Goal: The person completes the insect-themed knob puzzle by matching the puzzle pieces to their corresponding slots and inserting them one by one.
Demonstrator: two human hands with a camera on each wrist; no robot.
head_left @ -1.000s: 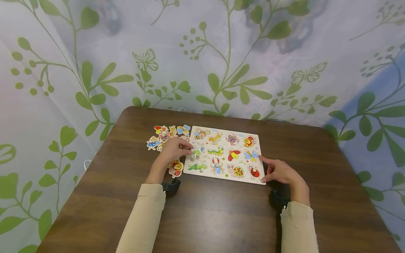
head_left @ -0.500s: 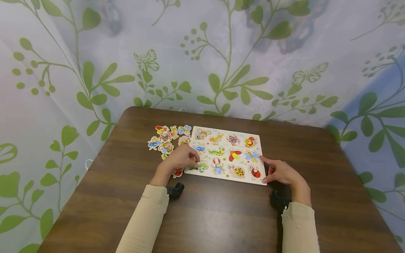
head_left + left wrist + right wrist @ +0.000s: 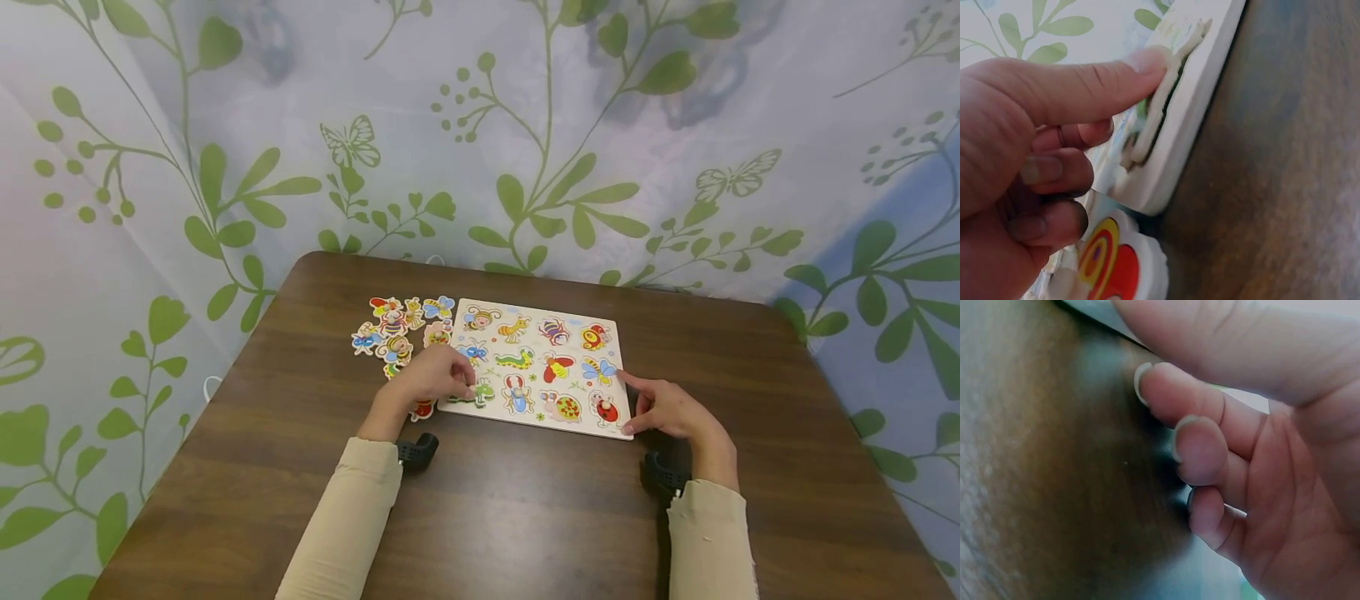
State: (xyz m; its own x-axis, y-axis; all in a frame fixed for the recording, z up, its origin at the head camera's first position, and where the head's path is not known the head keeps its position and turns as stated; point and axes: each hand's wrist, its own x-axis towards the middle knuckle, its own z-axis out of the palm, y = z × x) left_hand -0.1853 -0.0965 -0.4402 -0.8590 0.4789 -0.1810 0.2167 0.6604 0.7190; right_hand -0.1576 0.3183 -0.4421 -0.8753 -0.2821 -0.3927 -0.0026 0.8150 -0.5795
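Observation:
A flat wooden insect puzzle board (image 3: 536,383) lies on the table. Between thumb and fingers, my left hand (image 3: 435,373) pinches a green grasshopper piece (image 3: 482,393) at the board's near left corner. In the left wrist view the piece (image 3: 1163,109) appears edge-on over the board, a dark line along its side; whether it lies flush I cannot tell. My right hand (image 3: 670,407) rests against the board's right edge, index finger and thumb spread apart along it. Its other fingers (image 3: 1200,450) bend loosely beside the board. Knobs show on the blue beetle (image 3: 517,393) and the ladybug (image 3: 603,408).
Several loose insect pieces (image 3: 392,323) lie in a cluster left of the board. A red and yellow piece (image 3: 1113,262) lies close to the board's corner, partly under the left hand. Brown tabletop (image 3: 517,517) extends in front; a leaf-patterned curtain (image 3: 420,150) hangs behind.
My left hand has moved the green grasshopper piece toward the near left corner of the board, then stayed there while the piece shifted slightly. The right hand keeps its place at the edge.

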